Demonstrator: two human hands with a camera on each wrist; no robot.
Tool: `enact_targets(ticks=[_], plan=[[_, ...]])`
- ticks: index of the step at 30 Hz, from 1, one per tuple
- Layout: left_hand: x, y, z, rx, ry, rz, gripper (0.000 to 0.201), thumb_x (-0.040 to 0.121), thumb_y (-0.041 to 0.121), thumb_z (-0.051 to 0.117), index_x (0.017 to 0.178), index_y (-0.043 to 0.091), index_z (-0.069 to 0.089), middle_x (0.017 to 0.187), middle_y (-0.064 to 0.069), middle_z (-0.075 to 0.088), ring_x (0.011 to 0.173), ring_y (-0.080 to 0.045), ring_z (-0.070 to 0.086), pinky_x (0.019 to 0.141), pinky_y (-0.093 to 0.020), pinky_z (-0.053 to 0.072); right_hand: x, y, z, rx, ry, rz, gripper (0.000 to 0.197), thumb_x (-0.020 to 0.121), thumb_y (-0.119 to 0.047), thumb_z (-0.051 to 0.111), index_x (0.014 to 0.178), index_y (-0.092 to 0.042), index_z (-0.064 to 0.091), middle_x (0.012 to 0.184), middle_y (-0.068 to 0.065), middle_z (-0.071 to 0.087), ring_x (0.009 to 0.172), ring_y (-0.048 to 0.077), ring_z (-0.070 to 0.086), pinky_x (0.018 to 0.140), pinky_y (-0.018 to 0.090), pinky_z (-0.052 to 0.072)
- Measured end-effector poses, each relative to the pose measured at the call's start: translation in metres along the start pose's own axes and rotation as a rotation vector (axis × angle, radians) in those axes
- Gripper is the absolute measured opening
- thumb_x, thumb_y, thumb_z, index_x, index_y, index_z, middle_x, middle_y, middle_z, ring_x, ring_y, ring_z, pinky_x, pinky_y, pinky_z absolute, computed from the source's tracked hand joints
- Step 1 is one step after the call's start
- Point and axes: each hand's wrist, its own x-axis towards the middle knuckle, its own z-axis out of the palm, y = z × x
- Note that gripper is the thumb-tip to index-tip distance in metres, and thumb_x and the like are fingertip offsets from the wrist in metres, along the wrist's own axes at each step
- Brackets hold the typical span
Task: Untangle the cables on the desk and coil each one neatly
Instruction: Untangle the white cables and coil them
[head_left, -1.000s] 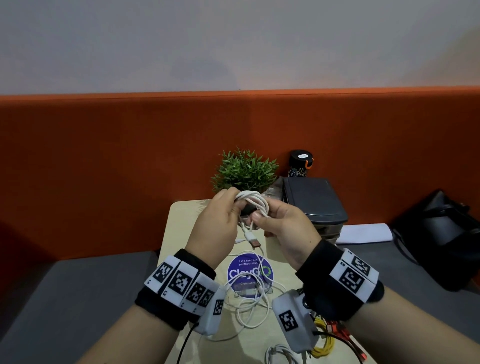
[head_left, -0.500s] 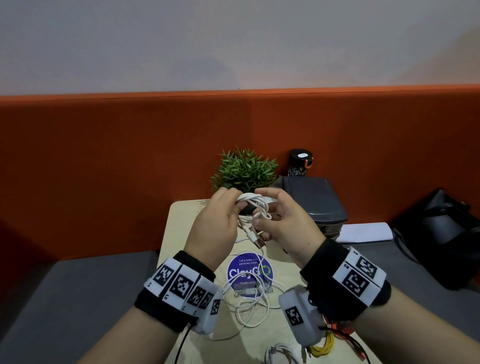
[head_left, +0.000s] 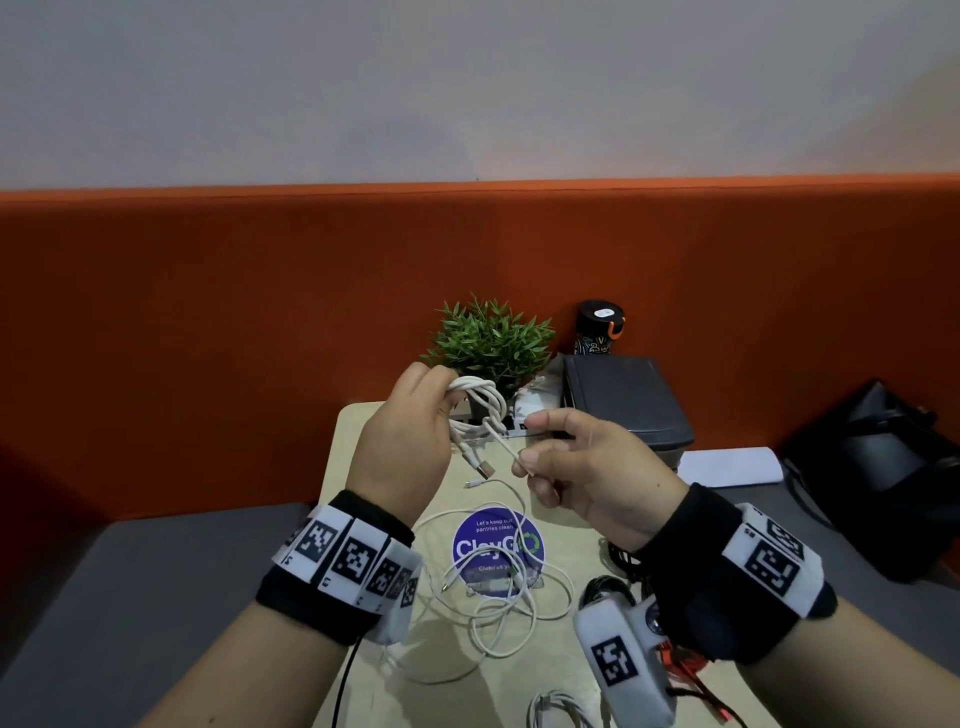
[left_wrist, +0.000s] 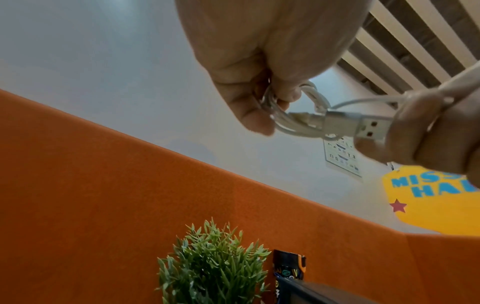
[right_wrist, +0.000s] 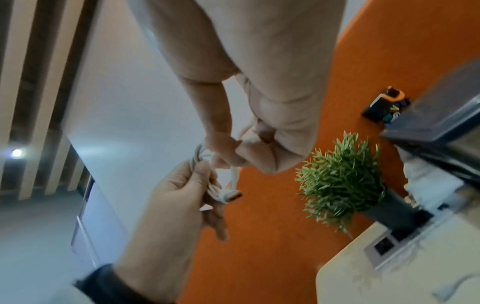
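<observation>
The white cable coil (head_left: 475, 402) is hanging in the air at the centre of the head frame, above the tabletop (head_left: 358, 457) and in front of the green plant (head_left: 493, 338). Its loops are lying roughly upright, and the USB plug (head_left: 484, 470) is dangling below them. From the coil one free strand is running down and to the right, to the right hand (head_left: 587, 473), so this hand is the nearer one to the loose end. The left hand (head_left: 405, 447) is gripping the loops with curled fingers (left_wrist: 255, 115). The right hand is pinching the strand between thumb and forefinger.

Compared with half a second ago, the right hand is now lower and further right, apart from the coil, and the strand is drawn out. Other white cables (head_left: 493, 597) are lying loose on the tabletop below.
</observation>
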Motion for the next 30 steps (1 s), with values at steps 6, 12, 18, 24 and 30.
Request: enact_targets(ticks=[6,12,18,24,30], plan=[[0.0,0.01,0.006,-0.076,0.058,-0.107,0.015,0.096,0.013,0.047,0.093,0.007,0.06,0.086,-0.004,0.05,0.072,-0.019,0.046,0.058,-0.025,0.033,-0.002,0.011,0.017,0.041,0.077,0.009,0.034,0.081,0.005,0.065,0.09,-0.016,0.04,0.07,0.012,0.069,0.043,0.014,0.05,0.046,0.023,0.033],[0.002,0.02,0.002,-0.408,-0.01,-0.3,0.02,0.098,0.022,0.047,0.088,0.011,0.06,0.089,-0.004,0.049,0.063,-0.023,0.064,0.049,-0.031,0.057,0.003,0.022,0.025,-0.252,0.324,-0.261,0.034,0.079,-0.003,0.073,0.08,-0.016,0.042,0.068,0.009,0.067,0.066,0.015,0.064,0.062,0.022,0.047],[0.004,0.028,-0.002,-0.887,0.033,-0.568,0.024,0.099,0.015,0.044,0.082,0.003,0.057,0.074,-0.022,0.065,0.056,-0.024,0.068,0.051,-0.027,0.056,0.01,0.022,0.019,-0.265,0.355,-0.402,0.03,0.08,-0.005,0.073,0.08,-0.018,0.045,0.074,0.005,0.071,0.073,0.017,0.066,0.071,0.026,0.052],[0.001,0.029,-0.002,-1.186,-0.035,-0.679,0.026,0.1,0.014,0.039,0.082,0.002,0.053,0.05,-0.011,0.059,0.041,-0.019,0.056,0.044,-0.024,0.052,0.007,0.031,0.015,-0.337,0.348,-0.455,0.034,0.081,-0.006,0.071,0.086,-0.026,0.043,0.082,0.006,0.071,0.086,0.019,0.068,0.081,0.035,0.051],[-0.001,0.031,-0.003,-1.169,-0.135,-0.593,0.025,0.1,0.016,0.039,0.083,0.003,0.053,0.052,-0.011,0.058,0.044,-0.02,0.055,0.044,-0.025,0.051,0.002,0.023,0.014,-0.424,0.4,-0.515,0.036,0.08,-0.016,0.074,0.086,-0.033,0.043,0.078,-0.007,0.073,0.078,0.005,0.066,0.076,0.027,0.046]])
